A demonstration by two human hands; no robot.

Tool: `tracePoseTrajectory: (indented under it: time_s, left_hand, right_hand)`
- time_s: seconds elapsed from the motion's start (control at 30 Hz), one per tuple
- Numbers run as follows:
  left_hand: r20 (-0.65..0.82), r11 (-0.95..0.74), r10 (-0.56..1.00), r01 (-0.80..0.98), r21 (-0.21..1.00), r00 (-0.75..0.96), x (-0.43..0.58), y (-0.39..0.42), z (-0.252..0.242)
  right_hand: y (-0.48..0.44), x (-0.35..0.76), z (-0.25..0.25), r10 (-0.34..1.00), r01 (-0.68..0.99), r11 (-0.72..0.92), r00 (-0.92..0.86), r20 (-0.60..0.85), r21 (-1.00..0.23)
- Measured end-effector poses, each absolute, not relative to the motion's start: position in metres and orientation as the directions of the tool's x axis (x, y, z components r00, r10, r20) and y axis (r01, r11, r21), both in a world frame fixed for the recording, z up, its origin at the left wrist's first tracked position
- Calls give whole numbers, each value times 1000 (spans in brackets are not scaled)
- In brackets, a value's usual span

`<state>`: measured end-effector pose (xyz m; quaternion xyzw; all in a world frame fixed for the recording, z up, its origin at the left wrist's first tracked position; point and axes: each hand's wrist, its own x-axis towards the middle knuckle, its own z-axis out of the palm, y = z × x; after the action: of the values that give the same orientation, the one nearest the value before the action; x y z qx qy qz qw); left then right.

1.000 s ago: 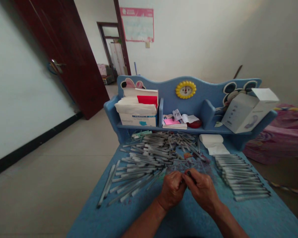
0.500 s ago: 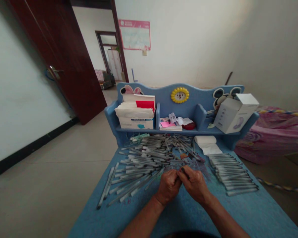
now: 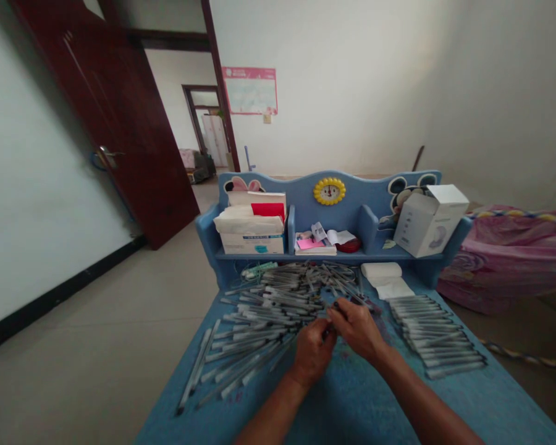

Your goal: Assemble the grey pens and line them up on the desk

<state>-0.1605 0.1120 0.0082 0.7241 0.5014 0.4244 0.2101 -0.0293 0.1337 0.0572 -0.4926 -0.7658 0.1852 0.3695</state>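
Note:
My left hand (image 3: 314,349) is closed, with a small dark piece showing between its thumb and fingers; most of that piece is hidden. Touching it at the fingertips, my right hand (image 3: 359,327) pinches what looks like a pen (image 3: 336,305), of which only the dark end pokes out above the thumb. Both hands are over the blue tabletop (image 3: 352,395). Just beyond and to the left of them spreads a loose pile of clear-barrelled pens (image 3: 259,315). A neat row of similar pens (image 3: 438,337) with dark ends lies to the right.
A white paper roll (image 3: 382,271) lies behind the pen row. The blue shelf (image 3: 254,257) at the back bears a tissue-filled box (image 3: 252,242), papers (image 3: 315,251) and a white carton (image 3: 429,222). A yellow flower clock (image 3: 329,191) is on its backboard. Pink cloth (image 3: 505,266) hangs at right.
The view has tilted up slightly. My right hand has shifted a little up and forward relative to my left, and the fingers have moved slightly apart. The pens on the table look unchanged.

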Motion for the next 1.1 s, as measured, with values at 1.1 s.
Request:
tracePoseTrajectory:
  time_s: [1.1]
  left_hand:
    - [205, -334, 938, 568, 752, 281, -172, 163, 10]
  right_hand:
    - [162, -2, 53, 851, 862, 507, -498, 166, -13]
